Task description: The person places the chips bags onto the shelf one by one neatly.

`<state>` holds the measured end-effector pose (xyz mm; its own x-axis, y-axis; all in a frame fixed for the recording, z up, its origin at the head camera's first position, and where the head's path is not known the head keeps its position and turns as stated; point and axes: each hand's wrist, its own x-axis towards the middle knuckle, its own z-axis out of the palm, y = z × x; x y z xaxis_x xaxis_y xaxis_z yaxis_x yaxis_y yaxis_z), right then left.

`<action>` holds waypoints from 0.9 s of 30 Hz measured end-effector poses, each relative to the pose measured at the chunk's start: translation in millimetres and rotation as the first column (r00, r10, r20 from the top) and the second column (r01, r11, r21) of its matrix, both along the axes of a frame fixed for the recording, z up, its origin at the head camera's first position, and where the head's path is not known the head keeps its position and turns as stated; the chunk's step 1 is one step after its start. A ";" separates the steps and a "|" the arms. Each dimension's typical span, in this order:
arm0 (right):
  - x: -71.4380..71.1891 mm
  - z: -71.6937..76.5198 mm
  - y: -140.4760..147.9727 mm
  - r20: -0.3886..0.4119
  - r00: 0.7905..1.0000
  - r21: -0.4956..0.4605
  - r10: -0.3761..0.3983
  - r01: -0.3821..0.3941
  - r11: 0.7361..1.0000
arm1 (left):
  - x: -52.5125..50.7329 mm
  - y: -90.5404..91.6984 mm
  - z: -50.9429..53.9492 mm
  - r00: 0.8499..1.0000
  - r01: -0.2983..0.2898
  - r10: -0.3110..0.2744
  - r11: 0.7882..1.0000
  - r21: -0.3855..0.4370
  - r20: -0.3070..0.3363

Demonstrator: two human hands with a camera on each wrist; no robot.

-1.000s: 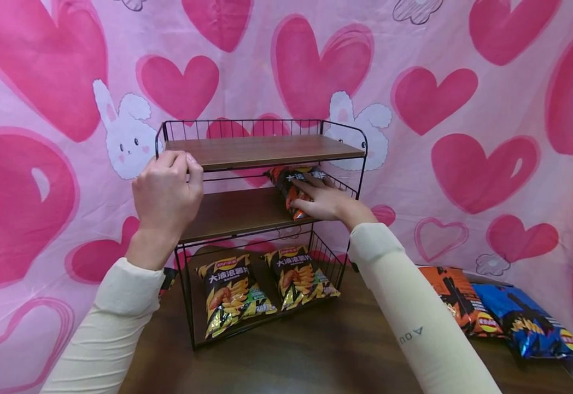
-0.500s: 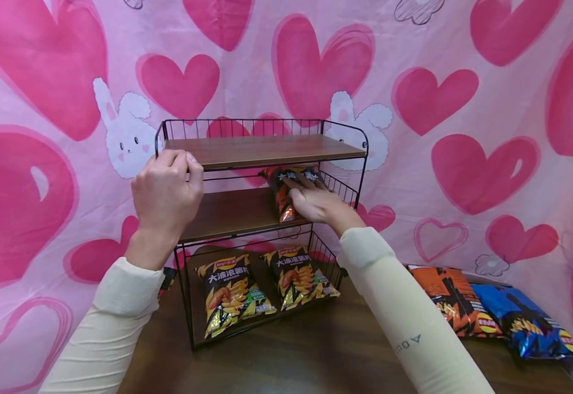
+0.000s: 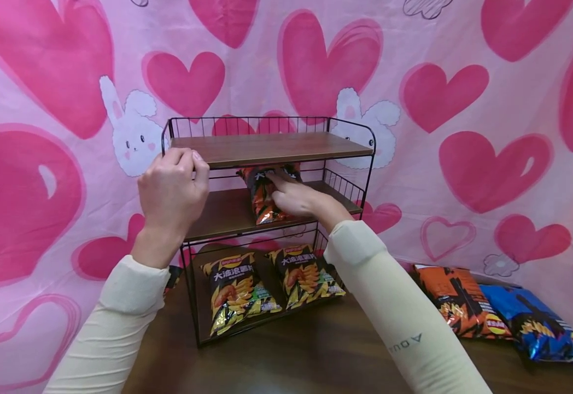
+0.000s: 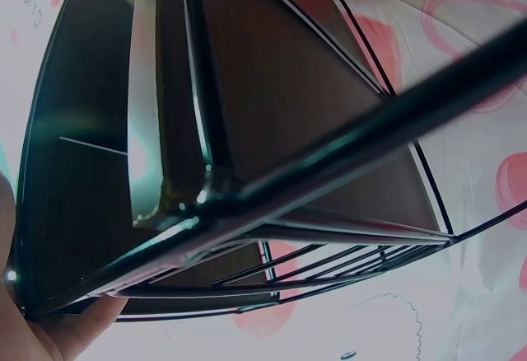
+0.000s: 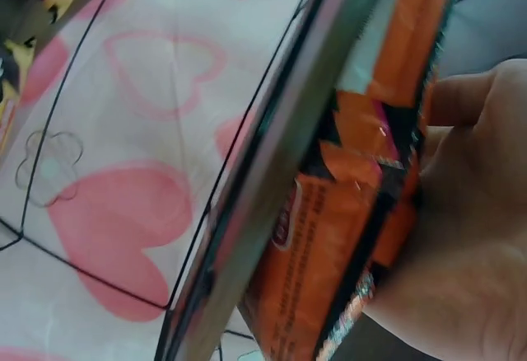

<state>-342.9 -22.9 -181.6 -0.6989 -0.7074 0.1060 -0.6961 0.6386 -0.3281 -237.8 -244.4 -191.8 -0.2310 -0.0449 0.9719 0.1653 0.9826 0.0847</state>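
Observation:
My left hand (image 3: pixel 172 189) grips the upper left front corner of the black wire rack (image 3: pixel 180 268); its thumb (image 4: pixel 95 324) shows by the wire in the left wrist view. An orange-and-black bag of potato chips (image 3: pixel 264 202) lies on the rack's middle shelf (image 3: pixel 222 210), about halfway along, with its lower end near the front edge. My right hand (image 3: pixel 296 197) lies over the bag's front, fingers extended onto it. From the right wrist view, that hand (image 5: pixel 473 237) touches the bag's face, while the bag's orange underside (image 5: pixel 317 250) sits along the shelf edge.
Two black-and-yellow chip bags (image 3: pixel 239 293) (image 3: pixel 306 276) lie on the bottom shelf. On the wooden table (image 3: pixel 306 350), an orange bag (image 3: pixel 463 301) and a blue bag (image 3: pixel 537 323) lie at the right. The top shelf board (image 3: pixel 272 149) overhangs the right hand's fingers.
The orange-and-black chip bag has slid left along the middle shelf, from the right end toward the middle, with my right hand on it. My left hand keeps its hold on the rack.

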 end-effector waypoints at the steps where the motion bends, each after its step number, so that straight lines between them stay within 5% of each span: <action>1: 1.1 1.5 -1.4 0.007 1.000 -0.008 0.011 -0.011 1.000 | 0.0 0.1 0.1 1.000 -0.003 0.003 1.000 0.000 -0.004; 14: 10.9 -8.0 -23.8 -0.113 0.992 -0.017 -0.056 0.055 0.998 | -0.8 0.4 0.3 1.000 -0.010 0.010 1.000 -0.008 -0.014; 27: 37.1 -14.7 -70.9 -0.180 0.979 -0.005 -0.098 0.099 0.995 | 1.7 1.7 1.3 1.000 0.007 -0.007 1.000 0.005 -0.015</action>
<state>-305.8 -93.8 -196.4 -0.7347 -0.6367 0.2342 -0.6774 0.7078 -0.2006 -236.1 -242.8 -190.5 -0.2166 -0.0485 0.9751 0.1734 0.9810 0.0873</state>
